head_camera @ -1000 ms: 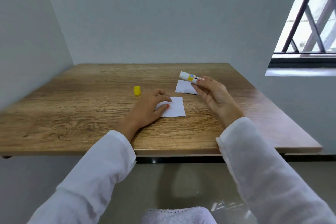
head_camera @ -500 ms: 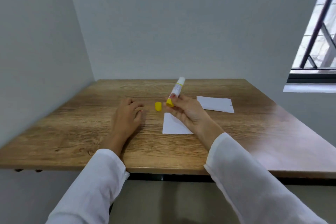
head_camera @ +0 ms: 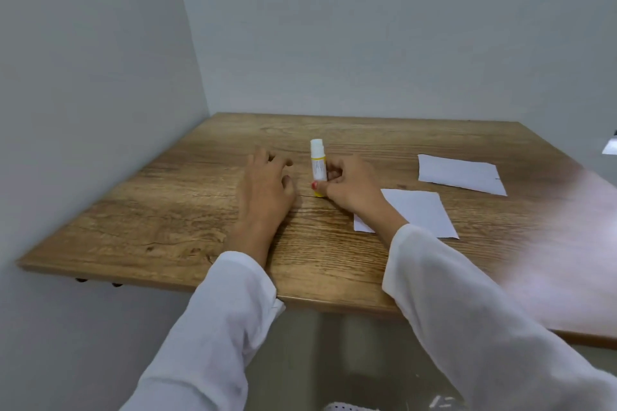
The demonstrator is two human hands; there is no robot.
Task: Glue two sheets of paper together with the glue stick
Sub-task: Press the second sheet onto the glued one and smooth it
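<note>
Nearest are two white sleeves (head_camera: 230, 317) reaching over the front edge of a wooden table (head_camera: 167, 227). Nothing here serves as a container. The left hand (head_camera: 263, 190) lies palm down on the bare wood left of centre, fingers loosely spread and slightly curled, holding nothing. Just right of it the right hand (head_camera: 350, 183) grips the glue stick (head_camera: 318, 167) low on its body between thumb and fingertips. The stick stands upright, its long axis vertical with a slight lean, its yellow base on the tabletop and its uncapped white end pointing up. I cannot see its cap.

Right of that hand, the near sheet of paper (head_camera: 417, 210) lies flat, its left corner hidden under the right wrist. Farther and more to the right lies the far sheet of paper (head_camera: 460, 172), also flat, apart from the first with a strip of wood between them.

The table has a brown grain pattern and a bright glare on its right side. It sits in a corner, with a plain pale wall (head_camera: 83, 77) along its left edge and another behind its far edge.
</note>
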